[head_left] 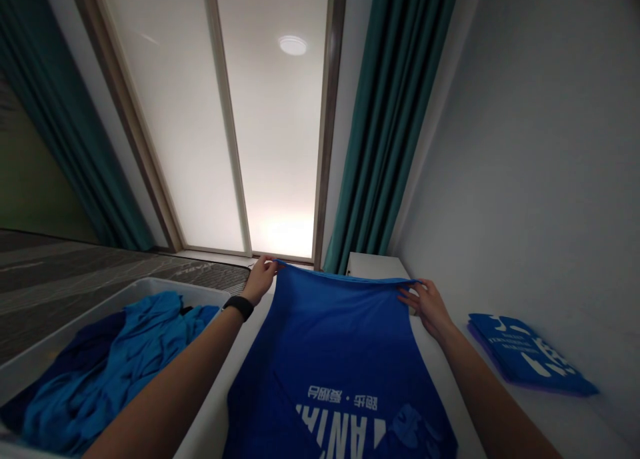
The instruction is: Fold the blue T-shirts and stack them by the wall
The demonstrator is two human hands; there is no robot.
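A blue shirt (345, 339) with white lettering that reads upside down is stretched out in front of me. My left hand (261, 277) pinches its far left corner, a dark band on the wrist. At the far right corner, my right hand (425, 304) grips the same edge between thumb and fingers. The far hem is pulled fairly straight between both hands. The shirt's near end runs out of the bottom of the view.
To the left, a white bin (145, 287) holds rumpled blue clothes (145, 352). Folded blue garments (530, 356) lie at right by the wall. Beyond stand a small white cabinet (377, 266), a teal curtain (387, 126) and frosted sliding doors (275, 146).
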